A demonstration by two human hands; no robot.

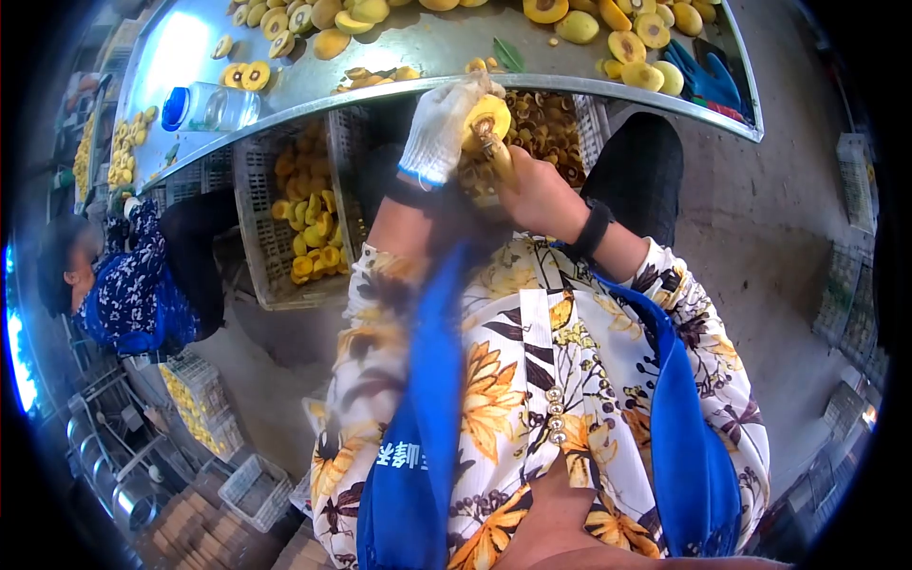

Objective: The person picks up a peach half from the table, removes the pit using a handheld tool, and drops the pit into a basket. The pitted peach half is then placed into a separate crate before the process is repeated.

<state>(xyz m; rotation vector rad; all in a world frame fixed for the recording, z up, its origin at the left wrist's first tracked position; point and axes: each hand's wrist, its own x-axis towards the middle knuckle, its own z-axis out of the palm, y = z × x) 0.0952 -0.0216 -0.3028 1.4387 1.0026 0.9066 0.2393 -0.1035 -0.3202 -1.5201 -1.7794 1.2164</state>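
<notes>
My left hand (442, 128), in a white knitted glove, is closed around a yellow fruit half (487, 116) just off the table's front edge. My bare right hand (543, 195) grips the handle of a tool (497, 160), whose tip meets the middle of the fruit's cut face. The exact shape of the tip is too small to tell. Beneath my hands, a crate of brownish fruit pieces (546, 128) is partly hidden. Cut and whole yellow fruit (577, 28) lies on the metal table (313, 84) beyond my hands, with a green leaf (508, 54) near the edge.
A clear jar with a blue lid (217, 106) lies on the table's left part. Blue gloves (708, 76) are at its right end. A crate (271, 275) of yellow fruit halves stands below, left of my legs. Another person (142, 275) sits at the far left, near stacked crates (255, 489).
</notes>
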